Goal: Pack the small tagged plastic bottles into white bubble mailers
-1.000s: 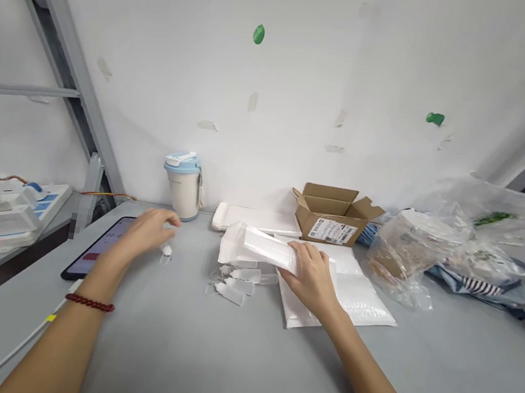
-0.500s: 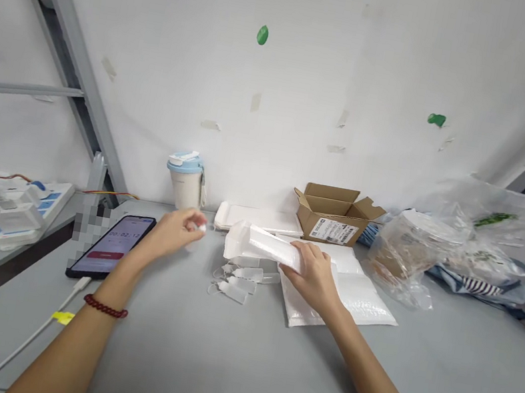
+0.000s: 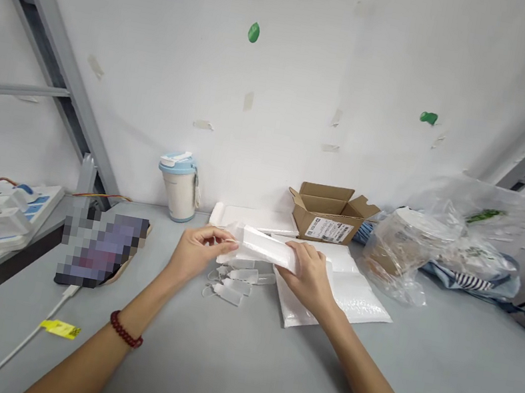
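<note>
My right hand (image 3: pixel 310 274) grips a white padded bag (image 3: pixel 263 247) by its right end and holds it a little above the grey table (image 3: pixel 223 359). My left hand (image 3: pixel 199 250) is at the bag's open left end, fingers pinched; what they pinch is too small to name. Several small clear dropper bottles (image 3: pixel 234 283) lie on the table just under the bag. A stack of flat white padded bags (image 3: pixel 352 293) lies beneath my right wrist.
A phone, blurred out (image 3: pixel 101 249), lies at the left with a white cable (image 3: pixel 29 338). At the back stand a blue-lidded cup (image 3: pixel 179 185), a white tray (image 3: pixel 253 217) and an open cardboard box (image 3: pixel 331 212). Plastic bags (image 3: pixel 441 245) fill the right.
My left hand has come from beside the phone rightward to the open end of the bag. My right hand has kept hold of the bag in nearly the same place.
</note>
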Demonstrator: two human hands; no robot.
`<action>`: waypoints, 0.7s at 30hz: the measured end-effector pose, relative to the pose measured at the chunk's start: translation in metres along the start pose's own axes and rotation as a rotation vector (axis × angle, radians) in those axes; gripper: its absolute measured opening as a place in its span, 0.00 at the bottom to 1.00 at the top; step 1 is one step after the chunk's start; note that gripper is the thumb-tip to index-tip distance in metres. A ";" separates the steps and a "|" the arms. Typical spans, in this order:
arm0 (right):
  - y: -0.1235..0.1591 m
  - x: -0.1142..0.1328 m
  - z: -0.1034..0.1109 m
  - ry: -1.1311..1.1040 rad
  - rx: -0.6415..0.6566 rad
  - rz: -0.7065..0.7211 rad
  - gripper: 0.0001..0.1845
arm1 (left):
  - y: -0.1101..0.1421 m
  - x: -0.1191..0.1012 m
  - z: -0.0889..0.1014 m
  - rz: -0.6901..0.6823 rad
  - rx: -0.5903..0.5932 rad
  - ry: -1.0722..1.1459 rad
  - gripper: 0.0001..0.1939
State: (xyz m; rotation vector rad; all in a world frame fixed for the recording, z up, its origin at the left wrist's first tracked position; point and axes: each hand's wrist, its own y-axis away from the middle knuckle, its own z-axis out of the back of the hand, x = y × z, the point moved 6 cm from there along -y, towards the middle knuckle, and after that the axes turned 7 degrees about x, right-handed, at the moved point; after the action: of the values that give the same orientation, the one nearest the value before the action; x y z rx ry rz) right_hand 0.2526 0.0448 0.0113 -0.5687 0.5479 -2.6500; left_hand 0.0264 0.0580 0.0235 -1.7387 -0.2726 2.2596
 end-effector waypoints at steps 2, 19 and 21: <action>0.000 0.001 0.001 0.008 0.004 0.004 0.16 | 0.003 0.000 -0.009 -0.020 0.002 -0.063 0.06; -0.002 -0.020 0.020 0.128 -0.159 -0.076 0.17 | 0.000 0.028 -0.001 0.289 0.393 -0.256 0.11; -0.001 -0.019 0.019 0.141 -0.169 -0.062 0.18 | 0.002 0.035 -0.006 0.286 0.468 -0.272 0.11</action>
State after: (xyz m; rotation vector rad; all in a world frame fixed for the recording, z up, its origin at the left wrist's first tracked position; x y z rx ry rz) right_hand 0.2768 0.0484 0.0222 -0.4552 0.8140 -2.7338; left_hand 0.0240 0.0676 -0.0102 -1.2953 0.4500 2.4930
